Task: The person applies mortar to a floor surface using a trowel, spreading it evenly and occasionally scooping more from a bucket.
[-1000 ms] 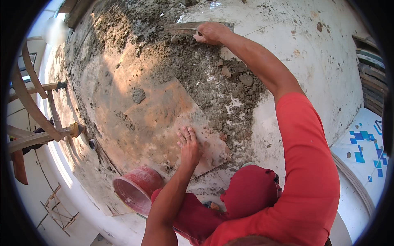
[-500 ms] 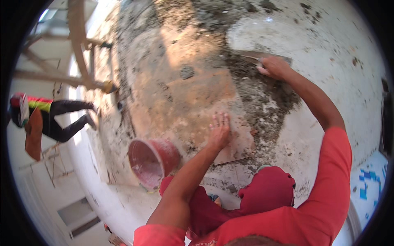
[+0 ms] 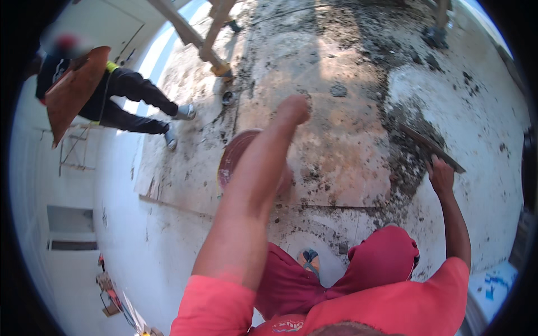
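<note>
My right hand (image 3: 441, 172) grips a long flat plastering trowel (image 3: 448, 159), whose blade lies against grey wet mortar (image 3: 413, 159) spread on the pale floor. Raised over a stained, dirty board (image 3: 350, 145), my left hand (image 3: 295, 108) is closed, fingers curled and mostly hidden; whatever is inside, if anything, cannot be made out. Under my left forearm stands a red bucket (image 3: 234, 157), partly covered by the arm. A small dab of mortar (image 3: 338, 89) sits on the board beyond my left hand.
At the left a person (image 3: 84, 84) in dark trousers stands holding a brown board (image 3: 78, 92). Timber props (image 3: 204, 47) rise at the upper left, near a round dark fitting (image 3: 228, 98). Mortar crumbs (image 3: 431, 61) litter the far right floor. My sandalled foot (image 3: 309, 262) is below the board.
My left hand has lifted off the board, where it lay flat, and closed. My right hand has drawn the trowel nearer to me. The view has turned, and the person appears larger.
</note>
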The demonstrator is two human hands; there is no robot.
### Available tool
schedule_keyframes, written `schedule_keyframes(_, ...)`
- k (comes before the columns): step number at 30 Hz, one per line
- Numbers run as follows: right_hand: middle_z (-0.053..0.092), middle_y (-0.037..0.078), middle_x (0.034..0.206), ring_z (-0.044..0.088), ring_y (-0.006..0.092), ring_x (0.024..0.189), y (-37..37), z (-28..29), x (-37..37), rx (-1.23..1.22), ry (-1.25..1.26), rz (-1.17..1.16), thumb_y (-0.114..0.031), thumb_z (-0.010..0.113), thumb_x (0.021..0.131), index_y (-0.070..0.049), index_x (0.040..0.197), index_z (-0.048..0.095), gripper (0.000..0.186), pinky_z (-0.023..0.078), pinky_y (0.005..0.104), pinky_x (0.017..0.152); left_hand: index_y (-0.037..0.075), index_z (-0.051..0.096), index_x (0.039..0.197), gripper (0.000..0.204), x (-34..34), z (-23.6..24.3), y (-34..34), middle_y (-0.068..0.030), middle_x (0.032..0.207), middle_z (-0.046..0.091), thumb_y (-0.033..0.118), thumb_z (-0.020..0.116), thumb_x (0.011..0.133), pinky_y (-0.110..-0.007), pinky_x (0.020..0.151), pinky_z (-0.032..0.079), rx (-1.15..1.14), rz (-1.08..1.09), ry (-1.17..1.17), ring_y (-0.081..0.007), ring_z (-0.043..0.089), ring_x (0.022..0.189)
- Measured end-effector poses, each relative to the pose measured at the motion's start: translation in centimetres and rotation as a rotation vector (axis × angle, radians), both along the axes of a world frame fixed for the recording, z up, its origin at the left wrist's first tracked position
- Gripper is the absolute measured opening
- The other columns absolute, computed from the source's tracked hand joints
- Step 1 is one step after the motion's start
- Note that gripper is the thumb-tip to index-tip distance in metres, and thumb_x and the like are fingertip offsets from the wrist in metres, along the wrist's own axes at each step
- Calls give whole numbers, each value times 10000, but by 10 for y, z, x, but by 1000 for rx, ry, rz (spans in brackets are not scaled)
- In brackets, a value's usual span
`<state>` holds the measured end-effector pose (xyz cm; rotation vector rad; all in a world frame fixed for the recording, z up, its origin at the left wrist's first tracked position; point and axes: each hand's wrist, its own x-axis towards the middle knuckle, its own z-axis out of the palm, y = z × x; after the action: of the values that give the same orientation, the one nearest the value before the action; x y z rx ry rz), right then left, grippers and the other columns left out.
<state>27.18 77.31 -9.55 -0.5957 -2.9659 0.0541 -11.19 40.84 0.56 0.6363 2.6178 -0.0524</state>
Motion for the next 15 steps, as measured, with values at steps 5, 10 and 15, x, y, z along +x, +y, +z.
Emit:
schedule_keyframes(5, 659, 203, 831, 660, 428, 793, -80, 4, 42, -159, 158, -31, -354, 695, 936, -50, 971, 600, 320, 494, 547, 684, -34, 703, 1121, 540, 6, 14, -126, -268, 1129, 706, 437, 781, 866, -469, 974, 518, 281, -57, 367, -418, 665, 1111)
schedule_keyframes(10, 654, 196, 802, 656, 422, 781, -203, -19, 56, -437, 245, -124, -389, 738, 914, -55, 936, 620, 355, 499, 512, 688, -46, 709, 807, 387, 65, 36, -209, -189, 776, 694, 306, 683, 965, -459, 666, 499, 648, 120, 597, -312, 657, 663)
schedule_keyframes(15, 671, 200, 885, 664, 415, 858, -255, -33, 66, -499, 60, 36, -394, 716, 933, -48, 1000, 631, 362, 510, 501, 743, 25, 741, 922, 136, 176, 37, -227, -12, 750, 631, 118, 667, 988, -233, 528, 447, 1231, 333, 12, -67, 569, 638)
